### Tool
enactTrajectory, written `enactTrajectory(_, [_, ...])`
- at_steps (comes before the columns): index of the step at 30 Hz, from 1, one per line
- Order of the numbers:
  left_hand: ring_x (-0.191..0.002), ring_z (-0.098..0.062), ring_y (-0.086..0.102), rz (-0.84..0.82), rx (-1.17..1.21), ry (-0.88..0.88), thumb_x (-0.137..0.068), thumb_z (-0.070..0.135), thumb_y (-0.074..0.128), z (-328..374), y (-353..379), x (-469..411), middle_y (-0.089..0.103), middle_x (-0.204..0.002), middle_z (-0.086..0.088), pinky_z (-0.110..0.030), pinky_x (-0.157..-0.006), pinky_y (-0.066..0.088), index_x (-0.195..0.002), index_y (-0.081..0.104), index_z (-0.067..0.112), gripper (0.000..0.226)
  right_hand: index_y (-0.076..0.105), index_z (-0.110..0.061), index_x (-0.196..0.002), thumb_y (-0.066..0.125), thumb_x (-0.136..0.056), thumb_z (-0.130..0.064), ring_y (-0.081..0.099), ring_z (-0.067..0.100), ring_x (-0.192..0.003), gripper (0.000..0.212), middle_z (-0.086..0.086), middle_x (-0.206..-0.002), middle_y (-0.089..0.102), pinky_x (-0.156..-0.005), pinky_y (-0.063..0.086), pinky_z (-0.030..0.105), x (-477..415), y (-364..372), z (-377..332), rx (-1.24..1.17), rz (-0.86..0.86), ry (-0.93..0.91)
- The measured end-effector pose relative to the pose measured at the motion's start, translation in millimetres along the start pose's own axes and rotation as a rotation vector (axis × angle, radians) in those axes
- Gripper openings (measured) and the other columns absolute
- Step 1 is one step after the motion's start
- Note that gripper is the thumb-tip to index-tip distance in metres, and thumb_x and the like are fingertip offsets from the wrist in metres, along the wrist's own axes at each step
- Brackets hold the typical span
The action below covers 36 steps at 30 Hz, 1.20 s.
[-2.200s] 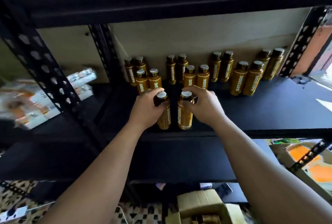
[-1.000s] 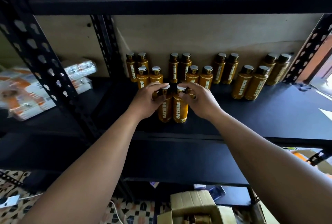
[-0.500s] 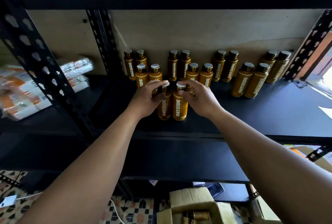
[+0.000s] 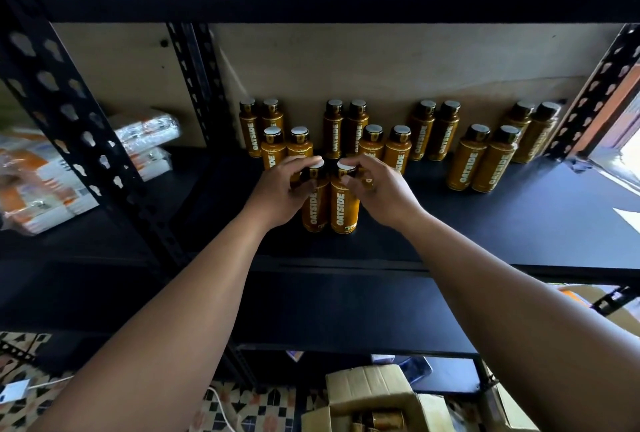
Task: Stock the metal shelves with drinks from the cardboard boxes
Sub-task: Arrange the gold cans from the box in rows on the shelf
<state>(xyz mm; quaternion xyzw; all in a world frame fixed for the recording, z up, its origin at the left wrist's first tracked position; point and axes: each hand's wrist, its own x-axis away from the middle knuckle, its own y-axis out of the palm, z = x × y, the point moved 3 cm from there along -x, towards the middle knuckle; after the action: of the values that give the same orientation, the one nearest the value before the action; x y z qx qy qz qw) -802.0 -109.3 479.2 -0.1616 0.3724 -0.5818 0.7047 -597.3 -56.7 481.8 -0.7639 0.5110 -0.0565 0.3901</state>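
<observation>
1. Your left hand (image 4: 277,194) curls round the left bottle (image 4: 314,213) at the neck, and your right hand (image 4: 381,192) round the right bottle (image 4: 344,210). Both stand upright & touching on the shelf (image 4: 485,234).
2. Behind them, the back rows (image 4: 429,130) are already stocked.
3. Still to do, prob.: more bottles in the cardboard box (image 4: 370,393) below.

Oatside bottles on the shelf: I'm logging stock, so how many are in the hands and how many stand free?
Left front bottle, in the left hand: 1
Right front bottle, in the right hand: 1
Free-standing bottles: 14
Total: 16
</observation>
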Motion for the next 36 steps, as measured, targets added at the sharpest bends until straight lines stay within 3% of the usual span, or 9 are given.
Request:
enactTrajectory(4, [-0.136,-0.011,0.047,0.018,0.003,0.011,-0.098,0.021,0.064,-3.6,-2.2,0.1,0.051,-0.148,0.007,-0.031,-0.106,0.045,-0.141,0.056,0.030,0.044,0.057,-0.033,-0.136,0.062,-0.102,-0.031,0.061,0.008,-0.110,0.034,-0.008,-0.128,0.062,-0.078,0.048,0.017,-3.1,4.2,-0.9,0.002,0.007,-0.011])
enactTrajectory(9, [-0.134,-0.007,0.044,0.020,0.008,-0.003,-0.099,0.021,0.063,-6.2,-5.6,-0.5,0.051,-0.149,0.006,-0.025,-0.103,0.040,-0.142,0.055,0.030,0.045,0.056,-0.033,-0.134,0.061,-0.103,-0.030,0.066,0.015,-0.113,0.032,-0.003,-0.131,0.063,-0.088,0.058,0.035,-8.8,9.1,-4.2,-0.006,-0.007,-0.016])
enactTrajectory(11, [-0.133,-0.005,0.044,0.021,0.014,-0.015,-0.099,0.021,0.064,-7.6,-8.4,-1.7,0.051,-0.149,0.007,-0.024,-0.103,0.039,-0.142,0.055,0.030,0.045,0.057,-0.032,-0.134,0.062,-0.102,-0.029,0.065,0.015,-0.115,0.032,-0.004,-0.133,0.063,-0.090,0.058,0.036,-10.3,10.2,-5.7,-0.002,-0.001,-0.020])
enactTrajectory(16, [-0.129,0.000,0.041,0.011,0.010,-0.028,-0.099,0.023,0.064,-12.6,-13.0,-3.3,0.051,-0.149,0.008,-0.011,-0.093,0.036,-0.142,0.055,0.031,0.045,0.057,-0.032,-0.133,0.062,-0.102,-0.029,0.066,0.015,-0.114,0.032,-0.003,-0.133,0.064,-0.092,0.059,0.042,-12.0,13.5,-9.7,-0.022,-0.010,-0.020])
enactTrajectory(20, [-0.132,-0.004,0.042,-0.001,0.036,-0.046,-0.099,0.025,0.064,-15.7,-15.7,-3.3,0.050,-0.150,0.008,-0.021,-0.097,0.040,-0.142,0.054,0.033,0.045,0.057,-0.033,-0.132,0.062,-0.102,-0.030,0.066,0.014,-0.114,0.031,-0.005,-0.132,0.064,-0.093,0.058,0.041,-12.5,15.3,-12.7,-0.028,-0.006,-0.010])
enactTrajectory(26, [-0.128,0.000,0.040,-0.003,0.037,-0.043,-0.098,0.024,0.066,-16.8,-17.7,-4.3,0.050,-0.149,0.008,-0.004,-0.084,0.033,-0.141,0.056,0.031,0.045,0.056,-0.036,-0.130,0.062,-0.102,-0.031,0.067,0.013,-0.112,0.029,-0.007,-0.129,0.064,-0.092,0.059,0.040,-12.2,16.9,-12.8,-0.051,-0.005,0.019])
enactTrajectory(36, [-0.127,-0.001,0.041,-0.016,0.073,-0.029,-0.097,0.023,0.067,-17.7,-19.8,-5.3,0.050,-0.148,0.007,-0.015,-0.091,0.039,-0.140,0.057,0.030,0.045,0.057,-0.034,-0.132,0.062,-0.102,-0.031,0.065,0.014,-0.116,0.030,-0.006,-0.131,0.063,-0.090,0.058,0.036,-12.3,16.3,-13.5,-0.044,-0.009,0.024])
